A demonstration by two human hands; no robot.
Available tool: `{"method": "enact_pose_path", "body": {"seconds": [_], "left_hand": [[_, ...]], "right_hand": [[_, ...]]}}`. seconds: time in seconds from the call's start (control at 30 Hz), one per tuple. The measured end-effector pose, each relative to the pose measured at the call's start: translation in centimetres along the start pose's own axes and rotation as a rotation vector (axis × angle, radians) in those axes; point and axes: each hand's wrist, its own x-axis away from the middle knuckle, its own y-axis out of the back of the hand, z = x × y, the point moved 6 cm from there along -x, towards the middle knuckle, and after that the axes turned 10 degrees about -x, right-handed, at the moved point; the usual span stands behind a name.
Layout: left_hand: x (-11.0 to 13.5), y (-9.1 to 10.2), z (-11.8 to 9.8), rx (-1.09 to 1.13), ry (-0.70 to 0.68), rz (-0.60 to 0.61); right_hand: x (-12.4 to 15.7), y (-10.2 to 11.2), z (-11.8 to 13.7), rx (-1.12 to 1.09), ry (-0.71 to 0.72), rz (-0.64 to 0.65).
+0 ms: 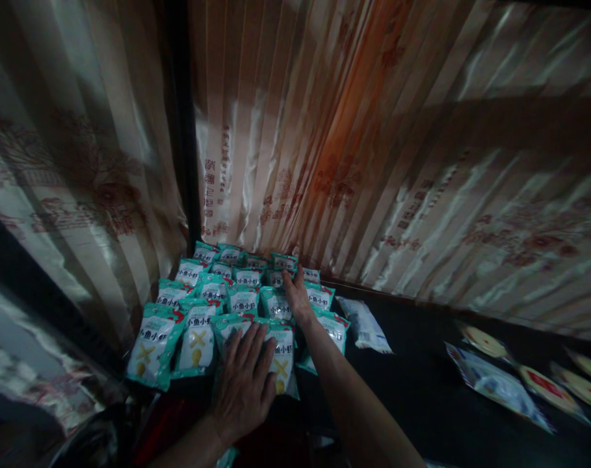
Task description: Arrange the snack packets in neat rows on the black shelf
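Observation:
Several teal-and-white snack bags [153,343] lie in overlapping rows on the black surface, their printed fronts facing up. My left hand [246,374] rests flat over a bag in the front row, fingers stretched out and covering part of its print. Farther back, my right hand [298,298] reaches over the right side of the rows. Its fingers are apart and touch a snack bag [275,278] near the back. My right forearm hides parts of the bags [331,328] at the right end.
A pale blue-white packet [364,325] lies right of the rows. Farther right are another silvery packet [497,387] and several round, pale items in clear wrapping [485,341]. A pleated, printed curtain [270,149] hangs behind; a dark post [181,123] stands at the left corner.

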Motion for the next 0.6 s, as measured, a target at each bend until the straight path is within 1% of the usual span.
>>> {"method": "enact_pose_path", "body": {"seconds": [0.13,0.27,0.47,0.6], "left_hand": [[-0.02,0.00,0.03,0.001,-0.001,-0.001],[0.05,-0.23,0.08,0.000,-0.003,0.022],[0.02,-0.18,0.14,0.013,0.003,0.007],[-0.04,-0.18,0.12,0.010,0.006,0.010]], "right_hand": [[-0.38,-0.19,0.35,0.011,-0.016,-0.002],[-0.75,-0.17,0.22,0.043,-0.036,-0.019],[-0.90,-0.49,0.29,0.147,-0.054,0.003],[-1.05,-0.72,0.38,0.197,-0.034,0.022]]}}
